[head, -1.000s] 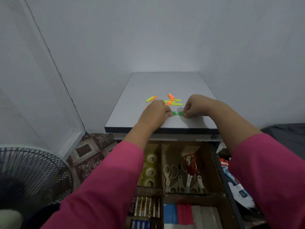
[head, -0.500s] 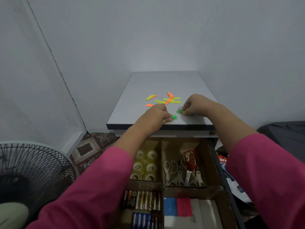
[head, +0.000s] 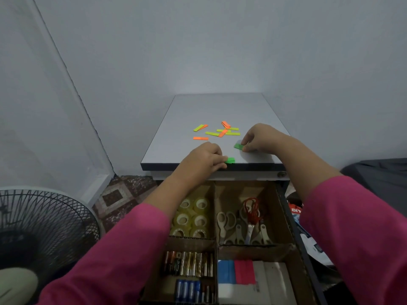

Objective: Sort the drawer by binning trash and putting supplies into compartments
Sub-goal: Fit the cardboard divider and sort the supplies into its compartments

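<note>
On the grey cabinet top (head: 220, 106) lie several orange and yellow-green paper strips (head: 222, 131). My left hand (head: 203, 159) pinches a small stack of green strips (head: 230, 160) at the top's front edge. My right hand (head: 259, 137) pinches another green strip (head: 238, 146) a little farther back. Below, the open drawer (head: 286, 216) has cardboard compartments: tape rolls (head: 193, 219) at back left, scissors (head: 242, 225) at back right, batteries (head: 189, 264) at front left, and blue, red and white pads (head: 240, 276) at front right.
A black fan (head: 41, 230) stands at the lower left on a patterned floor (head: 123, 194). White walls close in behind and to the left. Packaged items (head: 308, 236) lie right of the drawer, with dark fabric (head: 378, 175) beyond.
My two hands have pulled apart. The left drew its green strips toward the front edge, while the right stayed farther back with its own green strip.
</note>
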Available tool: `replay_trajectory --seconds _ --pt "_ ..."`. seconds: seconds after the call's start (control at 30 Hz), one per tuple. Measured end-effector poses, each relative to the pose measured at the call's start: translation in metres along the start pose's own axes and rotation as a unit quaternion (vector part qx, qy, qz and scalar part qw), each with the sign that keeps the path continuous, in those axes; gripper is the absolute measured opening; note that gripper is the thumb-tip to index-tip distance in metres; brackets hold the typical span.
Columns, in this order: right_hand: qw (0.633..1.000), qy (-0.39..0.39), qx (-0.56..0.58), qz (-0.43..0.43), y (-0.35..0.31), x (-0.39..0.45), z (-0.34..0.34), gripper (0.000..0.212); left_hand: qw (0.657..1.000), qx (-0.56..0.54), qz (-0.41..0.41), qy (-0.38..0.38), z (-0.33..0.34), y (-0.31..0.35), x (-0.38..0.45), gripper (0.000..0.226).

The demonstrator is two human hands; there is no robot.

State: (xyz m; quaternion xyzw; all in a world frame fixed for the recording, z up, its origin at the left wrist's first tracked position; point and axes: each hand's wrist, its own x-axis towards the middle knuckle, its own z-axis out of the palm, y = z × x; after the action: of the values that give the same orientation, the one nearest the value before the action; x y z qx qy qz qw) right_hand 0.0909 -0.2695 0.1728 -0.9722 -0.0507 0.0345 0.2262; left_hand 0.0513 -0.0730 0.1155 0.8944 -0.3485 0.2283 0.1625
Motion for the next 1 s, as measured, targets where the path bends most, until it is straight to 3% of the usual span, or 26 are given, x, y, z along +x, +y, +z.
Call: replay_trajectory --seconds 0.17,0.3,0.47,0.57,0.67,0.8,1.0 --pt "1.000 0.005 -0.003 -0.001 -0.002 -0.003 0.000 0.028 0.992 0.085 0.066 0.064 0.009 0.006 -0.008 0.011" --pt "1.000 0.002 -0.017 0.003 -0.005 -0.006 0.001 0.026 0.992 0.101 0.007 0.072 0.013 0.014 -0.008 0.008" --pt "1.000 -0.016 -0.020 0.016 -0.008 -0.030 0.004 0.018 0.982 -0.019 -0.171 0.074 0.006 0.035 -0.008 0.022" --pt "0.999 -0.012 0.030 0.003 -0.003 -0.073 0.003 0.006 0.962 -0.122 -0.231 0.080 0.000 0.050 -0.024 0.021" --pt "0.996 -0.054 0.069 0.022 0.006 -0.128 0.017 0.004 0.944 -0.212 -0.246 0.063 0.002 0.067 -0.056 0.011" --pt "0.989 -0.115 -0.001 0.094 0.024 -0.178 0.054 0.006 0.932 -0.258 -0.256 0.013 0.022 0.078 -0.098 0.012" --pt "0.973 -0.099 -0.130 0.166 0.036 -0.213 0.122 0.013 0.913 -0.312 -0.261 -0.016 0.039 0.085 -0.118 0.015"
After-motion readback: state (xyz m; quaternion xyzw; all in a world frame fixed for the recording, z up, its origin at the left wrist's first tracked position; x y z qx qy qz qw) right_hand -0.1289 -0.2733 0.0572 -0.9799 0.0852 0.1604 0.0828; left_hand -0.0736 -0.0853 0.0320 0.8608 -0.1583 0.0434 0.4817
